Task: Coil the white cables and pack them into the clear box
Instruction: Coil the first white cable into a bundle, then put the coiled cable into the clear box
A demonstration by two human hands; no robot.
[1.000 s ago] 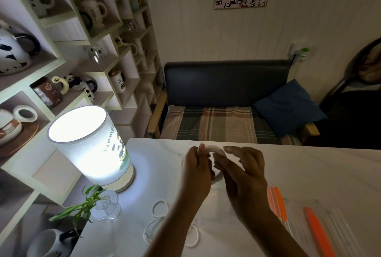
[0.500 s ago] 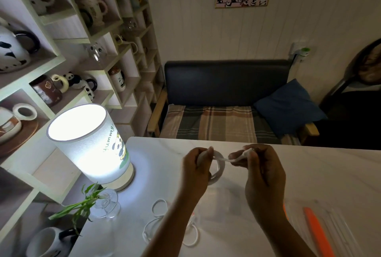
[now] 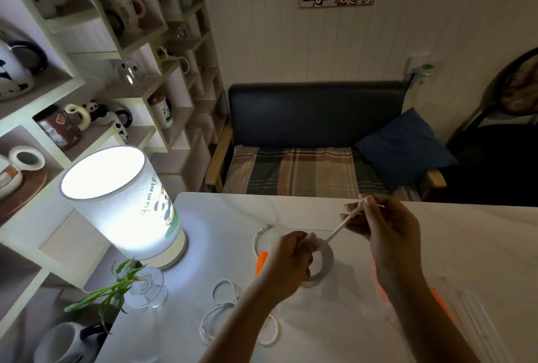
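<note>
Two hands work one white cable above the surface (image 3: pixel 465 246). Nearest the person, below and left of the left wrist, a loose cable (image 3: pixel 233 316) sprawls in open loops on the surface, not yet coiled. Right of the right forearm lies the clear box (image 3: pixel 471 313) with orange parts showing, its outline hard to make out in the dim light; whether anything is packed inside I cannot tell.

The left hand (image 3: pixel 286 268) is curled closed around the coil (image 3: pixel 324 260), a ring of several turns held roughly upright, its fingers wrapped over the near left side of the ring. From the top of the ring the tail (image 3: pixel 342 226) runs straight up and to the right, taut, to the right hand (image 3: pixel 387 234), which is closed with its fingertips pinching the end of the tail at its plug. So the tail's long axis points from the left hand diagonally away toward the right hand, which holds the farther end. I judge the next turn depends on bringing that end back along this line and around the ring, which the left hand should keep steady; the right hand is also the nearer one to the box.

Just beyond the left hand another short white lead (image 3: pixel 257 239) curves on the surface beside an orange piece (image 3: pixel 261 260).
</note>
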